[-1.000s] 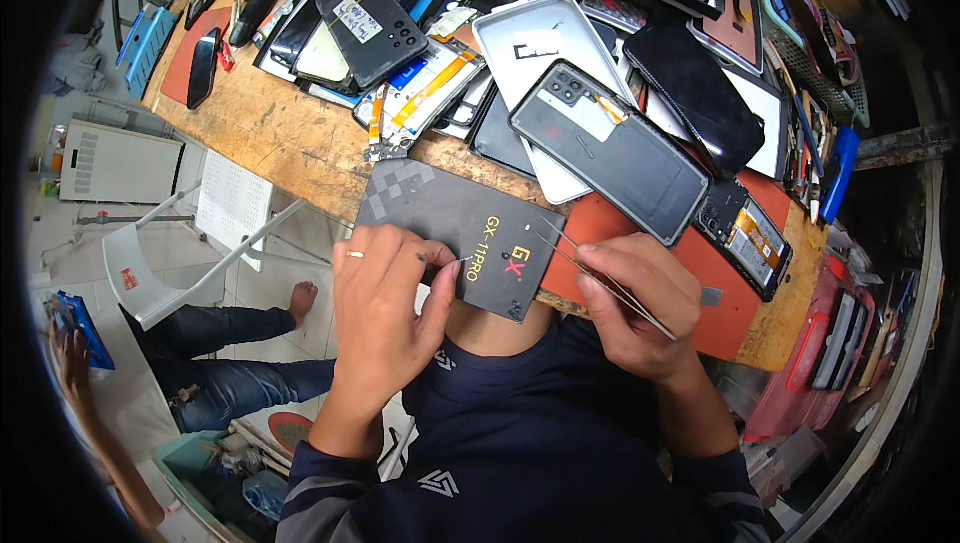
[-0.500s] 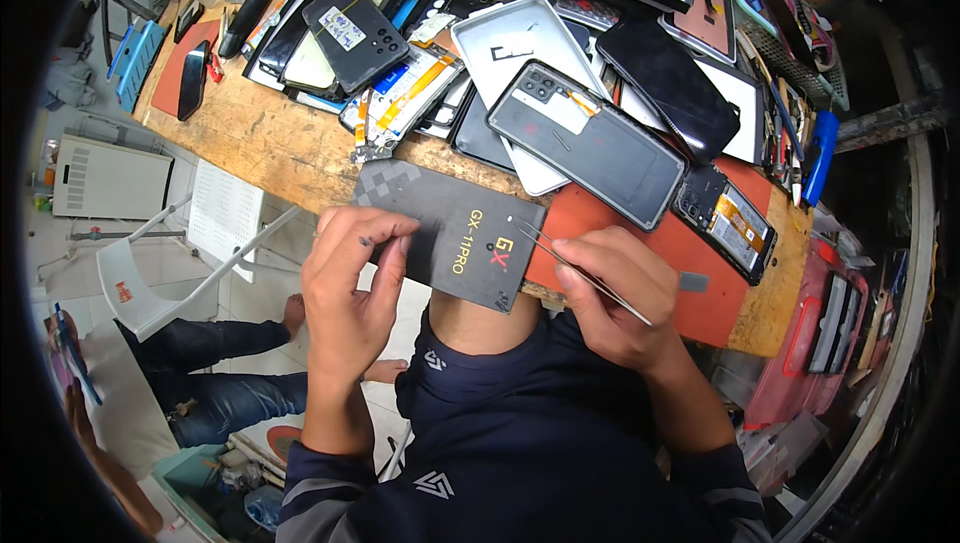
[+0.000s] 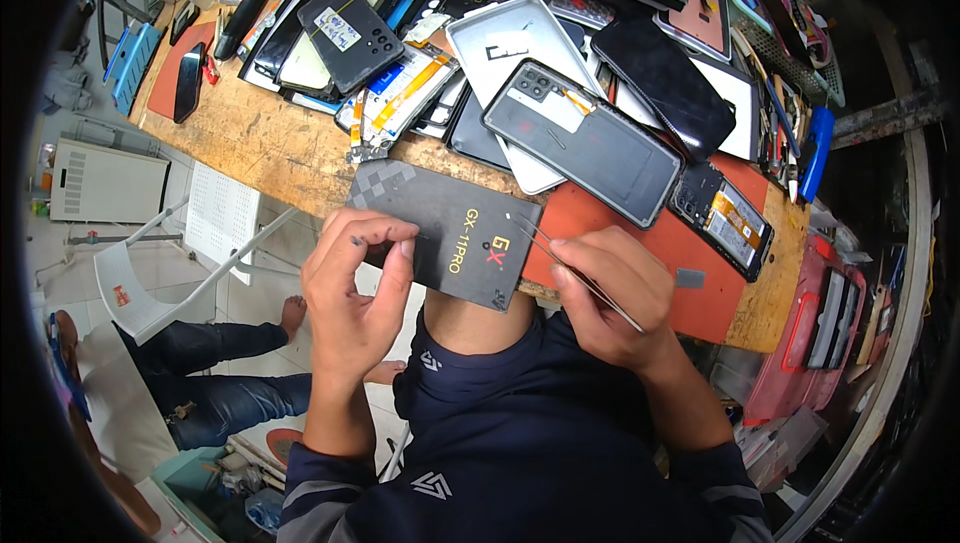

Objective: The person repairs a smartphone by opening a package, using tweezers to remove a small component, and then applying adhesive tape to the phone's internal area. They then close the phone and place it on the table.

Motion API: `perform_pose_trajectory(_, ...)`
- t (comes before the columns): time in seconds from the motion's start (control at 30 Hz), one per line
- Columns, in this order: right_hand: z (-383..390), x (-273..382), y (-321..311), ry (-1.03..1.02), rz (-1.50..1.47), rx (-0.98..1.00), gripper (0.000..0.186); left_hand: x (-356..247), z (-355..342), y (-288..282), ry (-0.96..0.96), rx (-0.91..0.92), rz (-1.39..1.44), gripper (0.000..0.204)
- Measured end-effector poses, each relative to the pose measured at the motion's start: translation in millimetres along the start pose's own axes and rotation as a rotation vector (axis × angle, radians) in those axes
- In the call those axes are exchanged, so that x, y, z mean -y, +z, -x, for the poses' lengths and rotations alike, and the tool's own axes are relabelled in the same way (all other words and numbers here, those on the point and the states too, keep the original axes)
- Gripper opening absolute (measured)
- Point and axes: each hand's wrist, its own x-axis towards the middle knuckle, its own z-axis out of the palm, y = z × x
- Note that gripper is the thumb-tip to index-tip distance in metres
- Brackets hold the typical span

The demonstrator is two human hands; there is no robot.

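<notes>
The right grip [image 3: 622,338] pinches slim metal tweezers [image 3: 612,302], their tips slightly parted near a small white speck [image 3: 508,215] on a flat black box [image 3: 450,205]. That box juts past the near edge of the wooden tabletop [image 3: 260,148]. At its 8 o'clock, the left grip [image 3: 345,293] is narrow, thumb and forefinger nearly meeting; whether they pinch something tiny is hard to tell. An orange mat [image 3: 720,313] spreads at 3 o'clock, and a phone back cover [image 3: 625,158] lies at 2 o'clock.
</notes>
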Motion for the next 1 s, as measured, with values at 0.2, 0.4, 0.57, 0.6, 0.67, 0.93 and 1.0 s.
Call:
perform_pose_trajectory(0.2,-3.5,-0.8,4.7,-0.016,-0.010,-0.016,0.031,-2.2,-1.7,10.8,-0.063,0.006,0.050,0.008)
perform_pose_trajectory(0.4,-3.3,-4.9,4.0,-0.047,-0.009,0.019,0.034,3.6,-9.6,12.3,0.075,0.055,-0.125,0.013)
perform_pose_trajectory(0.57,-2.7,-6.7,5.7,-0.075,-0.002,0.015,0.034,9.0,-8.9,11.7,0.076,0.042,-0.252,0.012)
perform_pose_trajectory(0.6,-3.4,-5.6,5.8,-0.075,-0.005,0.012,0.033,10.1,-7.8,11.0,0.069,0.037,-0.268,0.012)
perform_pose_trajectory(0.67,-3.7,-3.0,5.3,-0.061,-0.031,0.017,0.032,11.1,-7.8,10.9,0.081,0.028,-0.287,0.013)
perform_pose_trajectory(0.93,-2.9,3.6,4.5,0.026,-0.152,0.117,0.028,12.2,-12.0,12.7,0.068,0.028,-0.294,0.015)
perform_pose_trajectory(1.0,-2.6,2.6,5.1,0.019,-0.151,0.111,0.028,11.0,-12.9,13.3,0.065,0.035,-0.291,0.014)
